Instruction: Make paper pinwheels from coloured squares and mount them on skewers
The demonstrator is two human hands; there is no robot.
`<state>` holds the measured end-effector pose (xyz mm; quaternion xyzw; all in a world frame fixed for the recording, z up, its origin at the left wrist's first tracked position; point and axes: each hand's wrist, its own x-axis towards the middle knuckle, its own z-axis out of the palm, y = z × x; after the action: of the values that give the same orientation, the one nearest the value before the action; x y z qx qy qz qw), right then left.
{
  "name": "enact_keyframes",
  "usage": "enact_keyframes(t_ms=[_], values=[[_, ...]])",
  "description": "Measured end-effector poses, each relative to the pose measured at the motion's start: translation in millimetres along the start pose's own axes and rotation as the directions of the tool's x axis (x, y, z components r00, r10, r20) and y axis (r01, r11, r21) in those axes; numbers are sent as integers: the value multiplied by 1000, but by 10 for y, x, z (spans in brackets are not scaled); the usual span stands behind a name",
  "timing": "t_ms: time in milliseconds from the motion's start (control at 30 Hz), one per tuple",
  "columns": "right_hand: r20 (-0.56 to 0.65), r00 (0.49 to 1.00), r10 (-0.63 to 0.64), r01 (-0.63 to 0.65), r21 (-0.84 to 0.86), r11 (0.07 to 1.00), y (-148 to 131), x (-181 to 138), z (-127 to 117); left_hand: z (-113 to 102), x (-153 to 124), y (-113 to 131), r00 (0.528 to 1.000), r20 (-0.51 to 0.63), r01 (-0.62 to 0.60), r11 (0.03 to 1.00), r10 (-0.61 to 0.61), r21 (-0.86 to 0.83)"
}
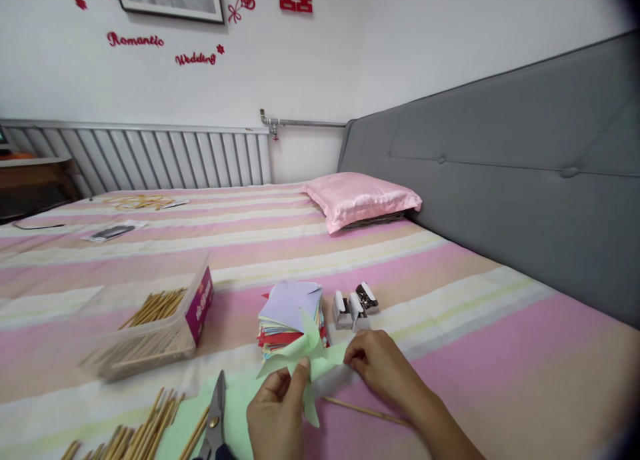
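Note:
Both my hands hold a pale green folded paper pinwheel (pixel 309 353) low in the middle of the view, above a striped bed. My left hand (pixel 276 413) pinches its lower left part with thumb and fingers. My right hand (pixel 383 370) grips its right side. Just behind it lies a stack of coloured paper squares (pixel 287 313), lilac on top. A thin wooden stick (pixel 367 412) lies on the sheet under my right wrist. Scissors (pixel 215 417) rest on a green paper sheet (pixel 187 413) left of my left hand.
A clear plastic box (pixel 150 340) of wooden sticks stands to the left, with loose sticks (pixel 130 437) in front of it. Small staplers (pixel 356 307) lie right of the paper stack. A pink pillow (pixel 360 199) and a grey headboard (pixel 500 180) lie beyond.

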<state>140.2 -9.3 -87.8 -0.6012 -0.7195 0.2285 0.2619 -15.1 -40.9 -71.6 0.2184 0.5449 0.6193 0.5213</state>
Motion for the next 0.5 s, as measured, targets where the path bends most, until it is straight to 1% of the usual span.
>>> enact_keyframes(t_ms=[167, 367, 500], values=[[12, 1000, 18, -17, -3, 1000, 1, -13, -1, -2, -12, 6, 1000, 2, 10, 1000, -10, -4], [38, 999, 37, -37, -7, 999, 25, -19, 21, -36, 20, -52, 999, 36, -8, 998, 6, 62], [34, 999, 37, -35, -32, 999, 30, -17, 22, -27, 20, -45, 999, 36, 2, 999, -3, 46]])
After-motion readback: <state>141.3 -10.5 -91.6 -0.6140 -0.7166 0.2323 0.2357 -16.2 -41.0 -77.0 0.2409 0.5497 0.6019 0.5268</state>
